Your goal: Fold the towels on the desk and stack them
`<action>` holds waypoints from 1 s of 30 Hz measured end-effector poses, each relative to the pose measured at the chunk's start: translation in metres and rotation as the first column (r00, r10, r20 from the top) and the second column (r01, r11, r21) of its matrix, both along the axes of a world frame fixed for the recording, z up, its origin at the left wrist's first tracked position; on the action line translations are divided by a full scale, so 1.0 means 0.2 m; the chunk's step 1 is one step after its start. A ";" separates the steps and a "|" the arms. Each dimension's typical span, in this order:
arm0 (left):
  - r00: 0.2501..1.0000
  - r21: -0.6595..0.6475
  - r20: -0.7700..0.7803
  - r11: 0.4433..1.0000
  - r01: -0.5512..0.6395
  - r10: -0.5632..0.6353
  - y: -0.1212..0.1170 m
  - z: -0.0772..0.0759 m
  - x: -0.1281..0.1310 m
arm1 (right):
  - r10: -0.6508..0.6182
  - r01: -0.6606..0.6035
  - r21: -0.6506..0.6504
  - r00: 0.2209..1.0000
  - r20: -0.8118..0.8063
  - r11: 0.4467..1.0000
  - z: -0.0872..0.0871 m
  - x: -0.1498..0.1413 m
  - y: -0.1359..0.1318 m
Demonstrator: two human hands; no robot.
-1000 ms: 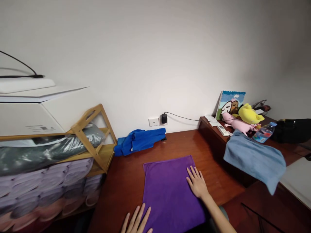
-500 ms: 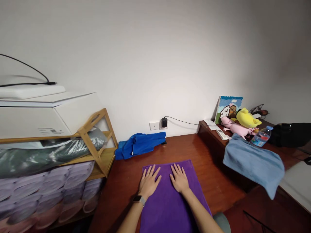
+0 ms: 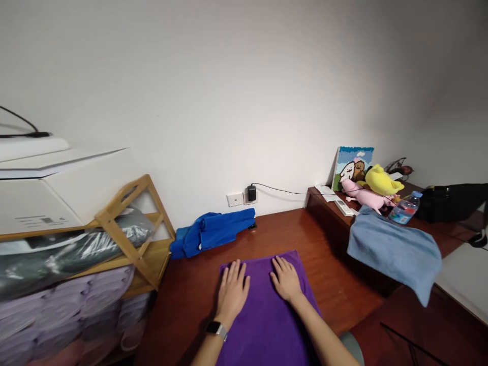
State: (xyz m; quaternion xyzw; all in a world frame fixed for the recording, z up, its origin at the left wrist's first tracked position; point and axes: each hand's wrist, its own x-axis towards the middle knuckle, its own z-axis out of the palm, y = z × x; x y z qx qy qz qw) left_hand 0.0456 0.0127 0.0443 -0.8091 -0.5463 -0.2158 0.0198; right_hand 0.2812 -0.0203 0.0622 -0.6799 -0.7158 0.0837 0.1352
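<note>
A purple cloth (image 3: 263, 325) lies spread on the reddish-brown wooden table (image 3: 183, 305), its near end running out of view at the bottom. My left hand (image 3: 233, 290) rests flat near its far left corner, fingers stretched out, with a watch (image 3: 216, 329) on the wrist. Toward the far right corner my right hand (image 3: 286, 279) lies palm down on the same cloth, fingers extended. Neither hand grips anything. Beyond the hands, a bunched blue cloth (image 3: 213, 231) sits against the wall.
On the left stands a wooden rack (image 3: 125, 218) with slippers (image 3: 91, 300) and a white box (image 3: 68, 193). At right, a raised ledge holds plush toys (image 3: 381, 182), a remote control (image 3: 343, 207), a bottle (image 3: 406, 208) and an overhanging light-blue towel (image 3: 392, 246). A charger (image 3: 251, 192) is plugged into the wall.
The view has turned slightly to the right. My right hand has shifted a little outward toward the cloth's right edge; both hands stay flat on the purple cloth.
</note>
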 end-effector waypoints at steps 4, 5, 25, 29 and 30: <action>0.995 -0.104 -0.032 0.991 0.088 -0.092 -0.02 -0.05 0.14 | 0.130 -0.130 0.009 0.991 -0.020 0.991 -0.04 -0.12 0.04; 0.997 -0.117 -0.034 0.991 0.060 -0.064 -0.02 -0.06 0.15 | 0.128 -0.128 0.000 0.992 -0.017 0.992 -0.05 -0.11 0.06; 0.999 -0.112 -0.047 0.994 0.016 -0.021 -0.02 -0.10 0.03 | 0.159 -0.155 0.064 0.985 -0.068 0.986 -0.05 -0.14 0.06; 0.999 -0.135 -0.038 0.991 0.002 -0.007 0.00 -0.06 0.01 | 0.062 -0.063 -0.030 0.998 -0.030 0.998 -0.03 0.03 0.05; 0.999 -0.146 -0.040 0.989 -0.001 -0.005 0.00 -0.04 0.01 | 0.011 -0.011 -0.064 1.000 -0.005 0.998 0.00 0.10 0.06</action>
